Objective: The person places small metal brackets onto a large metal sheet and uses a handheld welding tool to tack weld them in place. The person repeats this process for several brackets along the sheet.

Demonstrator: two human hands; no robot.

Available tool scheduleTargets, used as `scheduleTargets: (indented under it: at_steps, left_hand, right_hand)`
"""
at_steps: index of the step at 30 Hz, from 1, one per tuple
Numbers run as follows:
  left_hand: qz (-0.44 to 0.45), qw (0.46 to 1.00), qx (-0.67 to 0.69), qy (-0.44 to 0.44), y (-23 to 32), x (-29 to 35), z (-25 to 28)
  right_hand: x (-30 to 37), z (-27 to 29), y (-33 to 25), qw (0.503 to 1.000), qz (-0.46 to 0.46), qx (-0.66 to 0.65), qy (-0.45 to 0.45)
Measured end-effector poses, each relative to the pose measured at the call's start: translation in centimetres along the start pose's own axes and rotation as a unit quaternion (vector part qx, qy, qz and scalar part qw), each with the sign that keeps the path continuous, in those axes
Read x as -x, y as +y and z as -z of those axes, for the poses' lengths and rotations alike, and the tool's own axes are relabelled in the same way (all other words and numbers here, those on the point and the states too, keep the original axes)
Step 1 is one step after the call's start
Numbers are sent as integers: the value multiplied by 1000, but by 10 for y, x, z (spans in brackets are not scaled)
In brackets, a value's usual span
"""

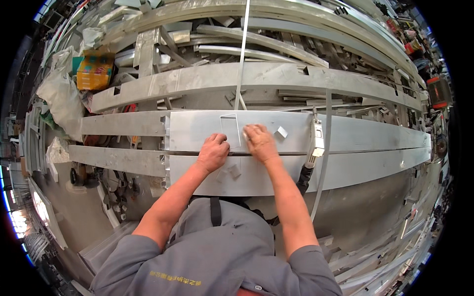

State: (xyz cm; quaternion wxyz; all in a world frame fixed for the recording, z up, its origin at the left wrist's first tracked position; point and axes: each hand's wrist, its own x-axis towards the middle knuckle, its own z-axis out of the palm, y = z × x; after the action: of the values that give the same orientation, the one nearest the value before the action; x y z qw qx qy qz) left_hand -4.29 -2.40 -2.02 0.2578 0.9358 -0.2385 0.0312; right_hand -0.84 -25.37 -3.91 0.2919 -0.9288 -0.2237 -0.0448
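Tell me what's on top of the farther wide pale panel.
A thin rectangular outline, a small pale piece and part of a silver tool; a grey strip also crosses it. The left hand and right hand hide the surface beneath them.

The panel (195,130) is long, flat and silvery grey, with a smooth, dull sheen. It lies face up, running left to right, with a narrow dark gap along its near long edge. On its left part is a thin pale rectangular outline (238,129), longer front to back than across, slightly tilted, its near left corner hidden. Whether it is a drawn line or a slender frame cannot be told.
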Motion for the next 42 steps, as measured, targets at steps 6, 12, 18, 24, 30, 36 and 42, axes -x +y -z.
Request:
scheduleTargets:
  at_steps: [6, 12, 18, 24, 30, 36, 42]
  left_hand:
    - [-35, 997, 35, -61, 3, -14, -4]
    - [33, 994, -38, -94, -3, -41, 8]
    - [49, 988, -24, -141, -5, -53, -9]
    - [30, 989, -17, -143, 5, -61, -17]
    - [6, 993, 24, -114, -10, -54, -19]
    - [-18, 993, 40, -105, -16, -52, -22]
    - [-28, 994, 40, -93, -15, -53, -22]
  right_hand:
    - [41, 46, -5, 886, -362, -288, 21]
    - [93, 61, -28, 682, -537, -491, 68]
    - [115, 52, -28, 649, -565, -496, 119]
    - [134, 46, -19, 702, -507, -489, 105]
    - [151, 31, -6, 903, -375, -180, 104]
    - [143, 42, -8, 925, -348, -124, 93]
    - [140, 43, -11, 925, -347, -117, 103]
